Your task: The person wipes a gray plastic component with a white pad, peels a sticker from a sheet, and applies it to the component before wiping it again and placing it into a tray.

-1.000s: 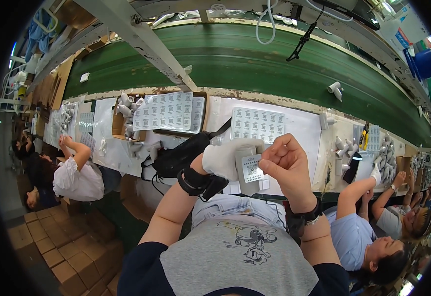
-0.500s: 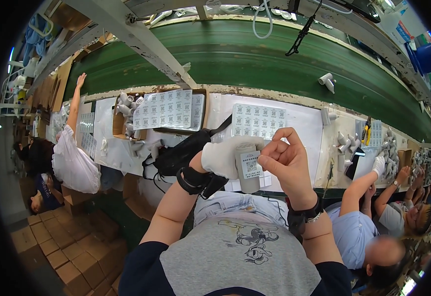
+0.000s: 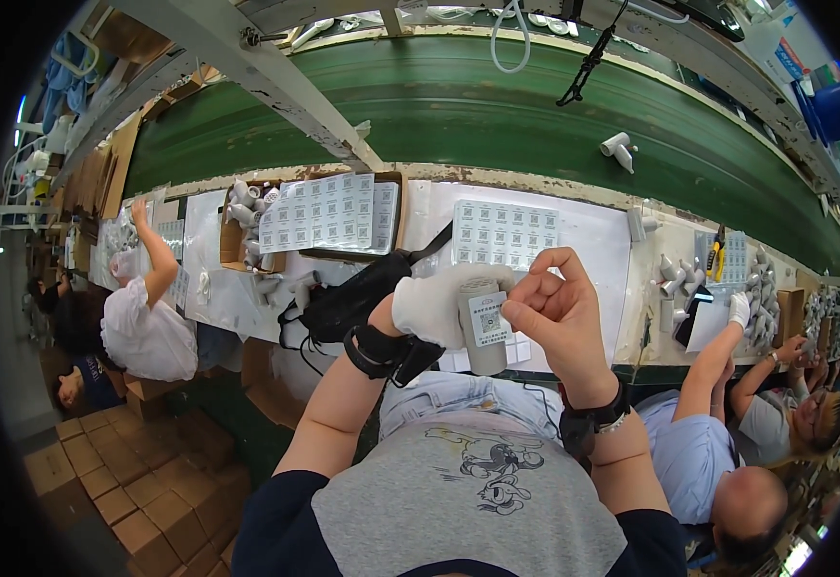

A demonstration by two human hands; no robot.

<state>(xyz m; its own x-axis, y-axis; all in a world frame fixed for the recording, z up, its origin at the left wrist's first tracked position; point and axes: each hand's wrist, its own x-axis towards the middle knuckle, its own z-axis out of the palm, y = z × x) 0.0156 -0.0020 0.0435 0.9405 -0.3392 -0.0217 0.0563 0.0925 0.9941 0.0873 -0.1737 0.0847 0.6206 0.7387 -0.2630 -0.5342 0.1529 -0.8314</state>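
Note:
My left hand [image 3: 428, 306], in a white glove with a black strap at the wrist, is closed around a grey cylindrical plastic part [image 3: 487, 360]. That part stands roughly upright in front of my waist. On its side sits a white label [image 3: 488, 320] with a square code. Bare, my right hand [image 3: 562, 313] pinches the label's right edge between thumb and forefinger; its other fingers are curled. Just beyond my hands, a sheet of code labels [image 3: 504, 231] lies on the white work surface [image 3: 595, 279].
Left of my hands is a black bag [image 3: 352, 306], with label sheets [image 3: 316, 213] on a carton behind it. The green conveyor belt [image 3: 458, 106] runs along the far side, carrying a grey fitting [image 3: 619, 149]. Co-workers sit both sides; stacked cartons [image 3: 141, 481] stand lower left.
The grey fitting on the belt has shifted left. A co-worker at the left has drawn an arm back from the belt. My hands hold almost the same pose, the label slightly turned.

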